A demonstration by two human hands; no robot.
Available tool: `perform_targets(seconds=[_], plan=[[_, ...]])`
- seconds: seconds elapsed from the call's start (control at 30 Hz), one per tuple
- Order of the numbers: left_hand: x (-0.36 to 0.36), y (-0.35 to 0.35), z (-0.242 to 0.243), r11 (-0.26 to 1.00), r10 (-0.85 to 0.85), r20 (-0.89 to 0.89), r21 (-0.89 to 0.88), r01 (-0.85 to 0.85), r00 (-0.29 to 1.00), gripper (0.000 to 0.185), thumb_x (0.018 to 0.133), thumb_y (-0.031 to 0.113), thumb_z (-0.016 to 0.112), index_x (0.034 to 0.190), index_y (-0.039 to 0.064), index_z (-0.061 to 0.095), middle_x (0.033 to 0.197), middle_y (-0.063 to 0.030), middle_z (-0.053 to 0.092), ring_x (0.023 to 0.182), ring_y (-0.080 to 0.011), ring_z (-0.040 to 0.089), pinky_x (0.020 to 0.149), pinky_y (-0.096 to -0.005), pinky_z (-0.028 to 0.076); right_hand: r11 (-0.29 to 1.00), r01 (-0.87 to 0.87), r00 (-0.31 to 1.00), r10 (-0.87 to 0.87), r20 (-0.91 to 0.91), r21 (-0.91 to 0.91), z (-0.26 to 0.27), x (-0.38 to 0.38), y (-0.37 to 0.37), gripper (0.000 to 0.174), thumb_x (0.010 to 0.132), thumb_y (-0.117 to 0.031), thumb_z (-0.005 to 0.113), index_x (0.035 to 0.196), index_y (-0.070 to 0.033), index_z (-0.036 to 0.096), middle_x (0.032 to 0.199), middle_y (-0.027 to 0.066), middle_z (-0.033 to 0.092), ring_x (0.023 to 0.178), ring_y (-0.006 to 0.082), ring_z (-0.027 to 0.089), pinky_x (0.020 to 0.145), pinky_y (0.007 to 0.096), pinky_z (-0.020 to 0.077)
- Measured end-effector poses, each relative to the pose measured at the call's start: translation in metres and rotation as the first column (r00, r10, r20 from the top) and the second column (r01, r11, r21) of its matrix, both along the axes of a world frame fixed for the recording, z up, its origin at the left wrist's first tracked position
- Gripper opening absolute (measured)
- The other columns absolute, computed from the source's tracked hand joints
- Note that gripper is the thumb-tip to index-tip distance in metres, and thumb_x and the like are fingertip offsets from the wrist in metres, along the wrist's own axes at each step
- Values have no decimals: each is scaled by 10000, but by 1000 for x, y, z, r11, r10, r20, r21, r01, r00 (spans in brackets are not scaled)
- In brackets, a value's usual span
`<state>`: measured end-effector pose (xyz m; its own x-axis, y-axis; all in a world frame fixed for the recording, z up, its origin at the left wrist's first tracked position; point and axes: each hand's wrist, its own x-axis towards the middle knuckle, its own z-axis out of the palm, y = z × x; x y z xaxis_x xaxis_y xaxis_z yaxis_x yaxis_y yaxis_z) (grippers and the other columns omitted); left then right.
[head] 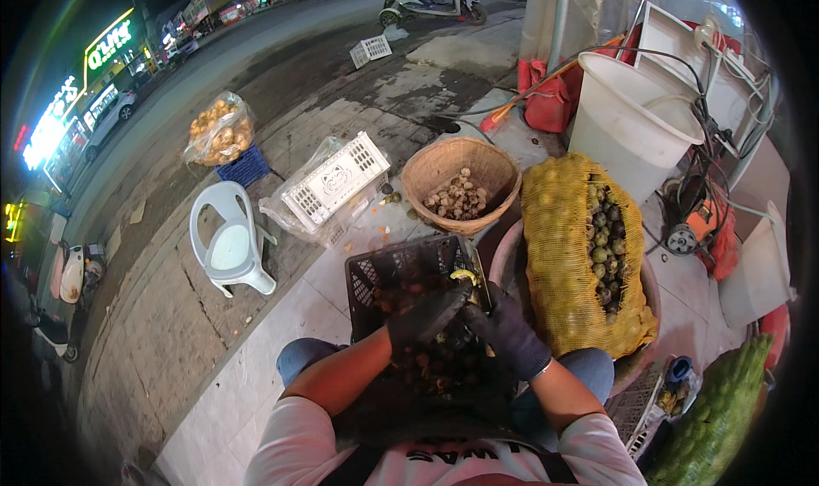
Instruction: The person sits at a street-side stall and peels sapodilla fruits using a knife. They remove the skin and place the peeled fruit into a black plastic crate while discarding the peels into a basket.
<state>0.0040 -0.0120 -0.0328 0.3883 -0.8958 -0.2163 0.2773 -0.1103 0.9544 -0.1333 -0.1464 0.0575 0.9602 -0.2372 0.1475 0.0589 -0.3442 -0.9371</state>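
Observation:
Both of my hands wear dark gloves and meet over a black plastic crate [377, 263] between my knees. My left hand [430, 316] reaches in from the left, its fingers around a small item that I cannot make out. My right hand [508, 336] is closed beside it on something mostly hidden, perhaps a tool's handle. A curved yellow piece [464, 275] sticks up at my fingertips. Dark husks or nuts [441, 371] lie in the crate. Beyond it stands a wicker basket [425, 166] with pale, wrinkled nuts [464, 195]. A yellow mesh sack [553, 262] of dark green round nuts [601, 249] rests at right.
A white plastic crate [336, 182] and a grey plastic chair [221, 230] stand at left. Behind them, a bag of round yellowish items [221, 134] sits on a blue crate [244, 166]. At right are a large white bucket [614, 128], cables with a motor, and a green mesh sack [710, 415].

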Motion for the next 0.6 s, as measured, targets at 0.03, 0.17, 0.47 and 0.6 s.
perform_targets(seconds=[0.03,0.17,0.47,0.6], plan=[[1,1,-3,998,-61,139,-22,64,988,426,1028,213,405,1409,23,380,1347,-56,470,1158,-123,494,990,-278,399,999,-33,997,30,72,43,0,-1,0,312,892,-142,611,1162,-1,539,1007,117,633,907,154,588,812,322,486],[-1,7,-2,971,-39,386,-205,127,921,466,1030,218,394,1446,22,318,1402,-59,426,1221,-146,456,1043,-308,358,991,-23,1000,22,8,131,-11,0,-2,307,929,-162,557,1196,-15,521,1028,109,621,948,167,579,835,320,472],[-16,4,53,986,-125,-524,-160,46,842,411,1010,241,439,1352,12,417,1316,-55,500,1116,-161,531,920,-323,472,993,10,1000,-10,-2,118,-25,9,-20,269,934,-169,560,1161,-25,560,956,76,615,860,141,569,774,306,473],[-5,8,41,984,-80,15,-160,82,997,389,1005,274,441,1298,19,465,1212,-72,554,1058,-192,564,849,-354,526,934,205,973,-163,-163,292,-38,16,-27,234,921,-175,587,1092,-17,606,923,76,639,830,126,587,752,302,480]])
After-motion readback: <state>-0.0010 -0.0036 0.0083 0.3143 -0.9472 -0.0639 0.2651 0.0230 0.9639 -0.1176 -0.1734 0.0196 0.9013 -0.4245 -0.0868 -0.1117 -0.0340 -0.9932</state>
